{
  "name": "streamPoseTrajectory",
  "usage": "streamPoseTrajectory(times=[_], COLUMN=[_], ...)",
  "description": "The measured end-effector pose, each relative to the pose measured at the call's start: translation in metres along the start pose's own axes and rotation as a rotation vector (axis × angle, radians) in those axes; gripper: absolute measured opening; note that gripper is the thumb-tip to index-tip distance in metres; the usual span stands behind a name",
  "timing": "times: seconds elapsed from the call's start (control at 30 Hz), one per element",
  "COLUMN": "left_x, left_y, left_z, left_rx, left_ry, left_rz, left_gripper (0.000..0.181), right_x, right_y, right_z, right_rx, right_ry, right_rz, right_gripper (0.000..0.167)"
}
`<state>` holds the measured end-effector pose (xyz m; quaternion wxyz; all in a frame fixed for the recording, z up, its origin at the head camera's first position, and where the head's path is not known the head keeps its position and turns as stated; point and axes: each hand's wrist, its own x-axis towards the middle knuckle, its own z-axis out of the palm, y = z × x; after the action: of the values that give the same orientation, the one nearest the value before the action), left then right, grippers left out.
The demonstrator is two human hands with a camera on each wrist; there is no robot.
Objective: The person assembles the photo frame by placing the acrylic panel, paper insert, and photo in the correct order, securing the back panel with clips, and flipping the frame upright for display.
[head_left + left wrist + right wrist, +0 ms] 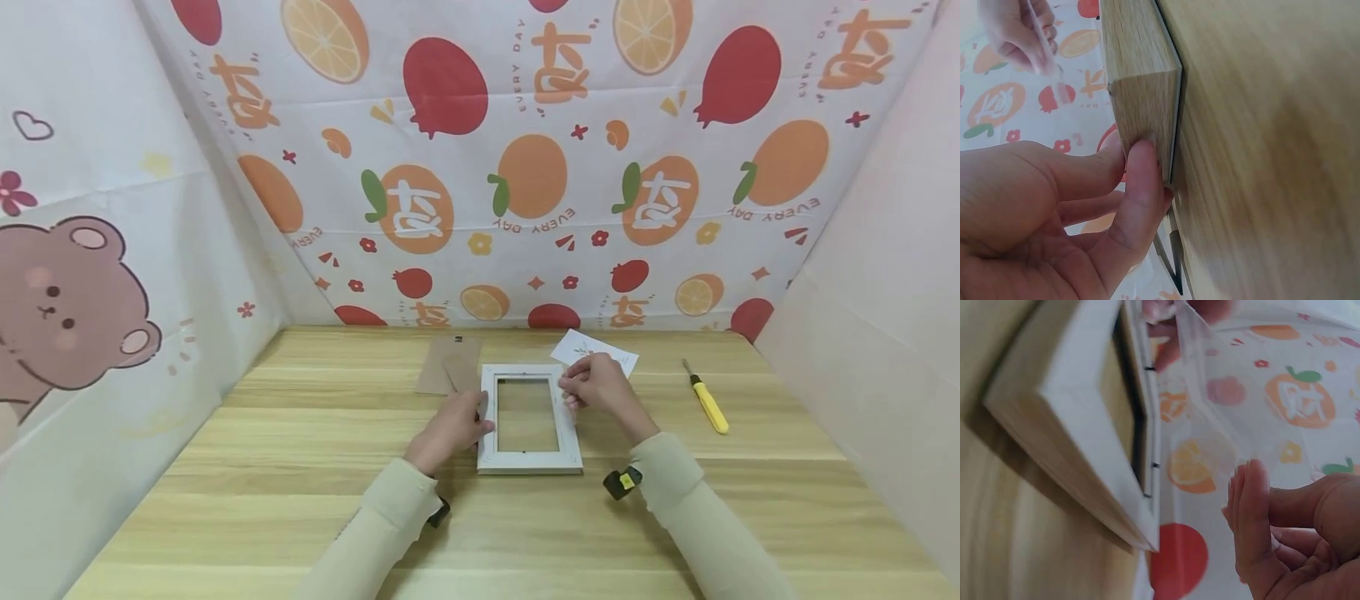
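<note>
A white-backed picture frame (529,461) with pale wood-grain sides lies back side up on the table, its middle opening showing the tabletop. My left hand (450,429) grips the frame's left edge; up close in the left wrist view, thumb and fingers (1138,187) hold its wooden side near a corner. Over the frame's right side, my right hand (602,387) pinches a thin clear sheet (1200,381) between thumb and straight fingertips. The sheet stands tilted above the frame and is hard to make out in the head view.
Behind the frame to the left lies a brown backing board (435,367) with a stand leg. A white printed card (577,343) lies behind my right hand. A screwdriver with a yellow handle (710,407) rests at the right. Patterned cloth (525,250) hangs along the table's back edge.
</note>
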<state>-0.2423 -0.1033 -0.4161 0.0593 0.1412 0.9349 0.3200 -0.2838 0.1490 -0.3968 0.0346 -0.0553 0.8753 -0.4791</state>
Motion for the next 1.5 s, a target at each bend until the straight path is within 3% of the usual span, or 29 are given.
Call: streamPoseTrajectory(times=[0.17, 0.47, 0.87, 1.17, 1.43, 1.5], left_x=[0.002, 0.003, 0.004, 0.001, 0.001, 0.002], left_y=[-0.002, -0.001, 0.001, 0.000, 0.001, 0.001], left_z=[-0.002, 0.000, -0.001, 0.000, 0.000, -0.001], left_rx=[0.006, -0.006, 0.006, -0.016, -0.007, -0.006], left_ry=[0.014, 0.009, 0.017, 0.011, 0.010, 0.019], left_rz=[0.006, 0.004, 0.018, 0.001, 0.016, 0.027], left_gripper=[0.047, 0.058, 0.053, 0.059, 0.054, 0.049], right_x=[0.005, 0.006, 0.004, 0.000, -0.002, -0.002], right_y=[0.001, 0.008, 0.010, 0.013, 0.013, 0.013], right_z=[0.012, 0.015, 0.023, 0.029, 0.031, 0.031], right_rx=[0.004, 0.039, 0.005, -0.055, -0.120, -0.140], right_ry=[-0.026, -0.052, -0.046, -0.089, -0.110, -0.110], right_rz=[0.017, 0.071, 0.094, 0.073, 0.053, 0.041], right_gripper=[0.015, 0.012, 0.014, 0.058, 0.056, 0.048])
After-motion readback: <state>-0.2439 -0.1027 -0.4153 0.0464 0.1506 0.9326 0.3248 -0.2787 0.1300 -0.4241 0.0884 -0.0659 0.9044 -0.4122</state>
